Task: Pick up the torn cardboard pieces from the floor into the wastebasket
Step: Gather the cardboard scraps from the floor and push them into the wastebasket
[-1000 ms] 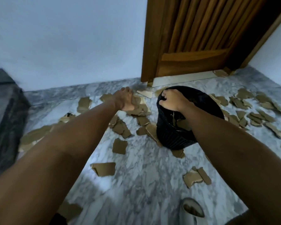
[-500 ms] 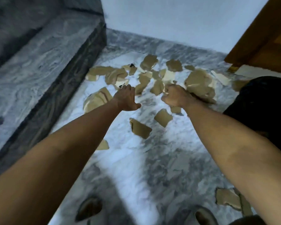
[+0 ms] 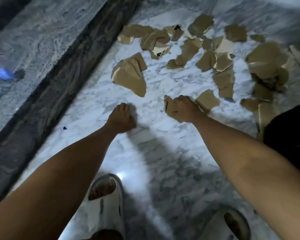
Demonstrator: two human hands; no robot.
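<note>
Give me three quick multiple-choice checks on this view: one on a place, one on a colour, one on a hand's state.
1. Where is the black wastebasket?
A. at the right edge
B. on the grey ledge
C. between the slippers

2. What colour is the cap lying on the ledge?
A. red
B. blue
C. green

3. What is the right hand doing?
A. lying flat on the floor
B. gripping a cardboard piece
C. holding a slipper

A: the dark shape sits by the right forearm.
B: the cap looks blue.
B: its fingers curl round a torn brown piece; the left hand holds nothing visible.
</note>
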